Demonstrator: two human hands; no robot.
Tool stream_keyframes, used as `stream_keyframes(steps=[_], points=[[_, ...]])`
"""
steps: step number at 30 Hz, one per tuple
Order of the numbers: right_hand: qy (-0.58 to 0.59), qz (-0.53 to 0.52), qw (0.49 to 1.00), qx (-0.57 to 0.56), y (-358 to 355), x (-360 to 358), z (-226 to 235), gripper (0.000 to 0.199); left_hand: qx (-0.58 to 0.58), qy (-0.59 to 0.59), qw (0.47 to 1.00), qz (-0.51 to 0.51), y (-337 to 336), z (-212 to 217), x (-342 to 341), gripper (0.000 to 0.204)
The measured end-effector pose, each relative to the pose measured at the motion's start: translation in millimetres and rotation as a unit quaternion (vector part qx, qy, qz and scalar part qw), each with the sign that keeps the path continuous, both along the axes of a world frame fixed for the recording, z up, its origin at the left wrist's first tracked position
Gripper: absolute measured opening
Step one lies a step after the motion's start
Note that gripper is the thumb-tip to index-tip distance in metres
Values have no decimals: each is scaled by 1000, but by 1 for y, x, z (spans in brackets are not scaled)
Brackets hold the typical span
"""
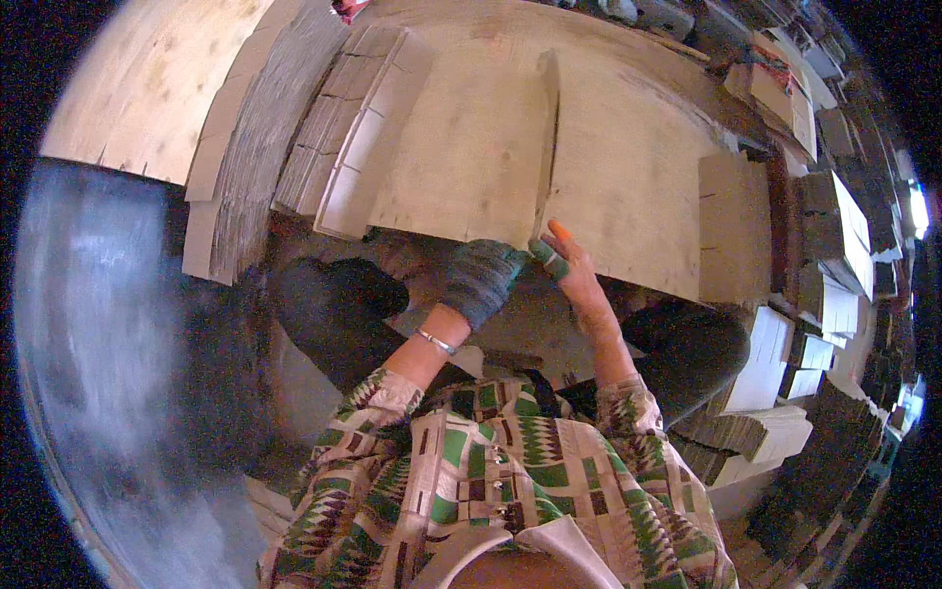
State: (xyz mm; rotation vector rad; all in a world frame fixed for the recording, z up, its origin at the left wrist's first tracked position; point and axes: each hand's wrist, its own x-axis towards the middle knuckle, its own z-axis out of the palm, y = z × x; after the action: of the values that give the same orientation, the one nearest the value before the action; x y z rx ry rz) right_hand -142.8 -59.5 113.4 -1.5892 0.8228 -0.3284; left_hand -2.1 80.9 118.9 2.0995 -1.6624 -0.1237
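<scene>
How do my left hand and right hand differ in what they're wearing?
Your left hand wears a dark glove, while your right hand shows bare skin, with green and orange on its fingers. A bracelet circles the left wrist; none shows on the right. Both are close together at the near edge of the pale wooden surface.

We can't tell if the gloved left hand (479, 282) grips the tan board (451, 147) or just touches it; fingertips too small to read. Right hand (573, 267), same problem. Forearms and the patterned shirt (491, 461) hide part of the dark-trousered legs (692, 348); shirt's cut off by the lower edge. We get only a scrap of a red thing (347, 8) up top. Far-right clutter (834, 432): dim, blurred, we can't sort it.
</scene>
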Motion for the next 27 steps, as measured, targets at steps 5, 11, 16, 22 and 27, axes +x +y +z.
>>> stream_keyframes(steps=[5, 11, 16, 22, 27], points=[[176, 14, 952, -250, -3, 1, -34, 34, 124, 40, 991, -34, -4, 5, -3, 20], [277, 25, 906, -318, 19, -2, -3, 49, -32, 140, 982, 121, 10, -16, 1, 45], [320, 92, 884, -330, 36, -5, 24, 69, -78, 125, 980, 132, -45, -5, 41, 60], [289, 100, 895, -324, 53, -9, 25, 65, 1, -153, 988, -16, -86, -22, 86, 54], [212, 46, 938, -269, 17, -16, 12, 54, -41, -52, 998, -24, -90, -27, 81, 51]])
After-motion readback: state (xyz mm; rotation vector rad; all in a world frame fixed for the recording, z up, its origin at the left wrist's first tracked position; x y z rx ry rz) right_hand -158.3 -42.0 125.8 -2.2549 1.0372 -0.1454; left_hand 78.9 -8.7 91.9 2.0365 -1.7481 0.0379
